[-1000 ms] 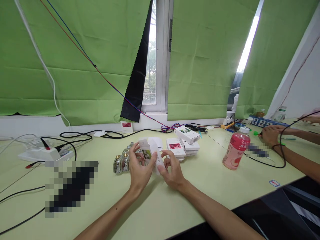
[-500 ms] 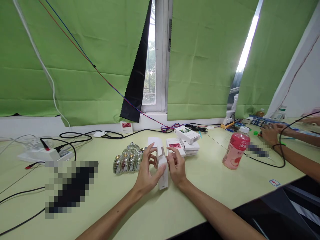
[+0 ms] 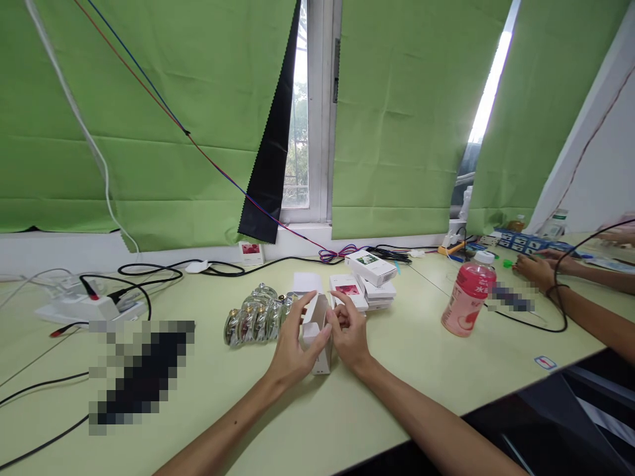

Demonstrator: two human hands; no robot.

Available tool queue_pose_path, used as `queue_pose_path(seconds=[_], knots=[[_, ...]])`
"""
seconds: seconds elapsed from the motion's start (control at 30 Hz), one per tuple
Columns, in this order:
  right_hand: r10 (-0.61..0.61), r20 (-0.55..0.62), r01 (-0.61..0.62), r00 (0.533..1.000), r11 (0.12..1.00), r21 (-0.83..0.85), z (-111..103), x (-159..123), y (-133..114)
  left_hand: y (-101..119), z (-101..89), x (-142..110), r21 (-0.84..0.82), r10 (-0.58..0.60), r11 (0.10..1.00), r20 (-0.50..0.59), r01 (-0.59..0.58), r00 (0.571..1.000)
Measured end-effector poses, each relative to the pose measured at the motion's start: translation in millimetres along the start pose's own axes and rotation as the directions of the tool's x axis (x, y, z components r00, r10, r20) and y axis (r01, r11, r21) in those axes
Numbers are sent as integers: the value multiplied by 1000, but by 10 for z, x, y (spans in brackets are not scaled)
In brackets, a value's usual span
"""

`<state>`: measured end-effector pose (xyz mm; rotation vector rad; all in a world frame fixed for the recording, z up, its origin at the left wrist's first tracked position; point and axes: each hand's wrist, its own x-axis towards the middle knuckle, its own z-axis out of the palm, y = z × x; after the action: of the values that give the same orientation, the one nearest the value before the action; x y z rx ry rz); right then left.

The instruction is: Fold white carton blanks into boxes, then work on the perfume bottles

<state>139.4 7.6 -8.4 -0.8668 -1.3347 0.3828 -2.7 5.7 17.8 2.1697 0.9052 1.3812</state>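
A small white cardboard box [image 3: 322, 361] stands between my hands, its top end open and its flaps raised. My left hand [image 3: 292, 349] is wrapped round its left side, with the thumb across the front. My right hand [image 3: 352, 336] is closed at its right edge, thumb and index finger pinching near a flap. The fingers hide part of the box. Just left of my left hand lie several round metal pieces in clear plastic wrap [image 3: 251, 322]. Behind my right hand are flat white boxes with a red picture [image 3: 347, 288] and a green picture [image 3: 370, 260].
A pink drink bottle [image 3: 466, 301] stands at the right. A power strip [image 3: 94, 307] with black cables lies at the left, near a blurred dark object [image 3: 149, 370]. Another person's hands [image 3: 536, 270] work at the far right by blue boxes [image 3: 518, 242].
The white box has been squared open, so its inside now shows at the top. My right hand's fingers have moved left onto its edge.
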Motion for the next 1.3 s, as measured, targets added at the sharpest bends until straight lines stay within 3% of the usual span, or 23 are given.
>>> queue_pose_path(seconds=[0.33,0.63,0.83,1.3], knots=[[52,-28,-52,998,999,7,12,8,-16,5,-31,-11,-4,80,997,18,-80,997],[-34,-90,20,995,988,-151,7,22,-31,-29,-50,-5,-104,120,988,49,-115,992],[-72,-111,45,991,972,-229,21,23,-13,-43,-36,-26,-84,126,989,26,-123,992],[-129,-185,66,974,948,-310,20,33,-17,-27,-8,-8,13,-5,1000,-168,7,986]])
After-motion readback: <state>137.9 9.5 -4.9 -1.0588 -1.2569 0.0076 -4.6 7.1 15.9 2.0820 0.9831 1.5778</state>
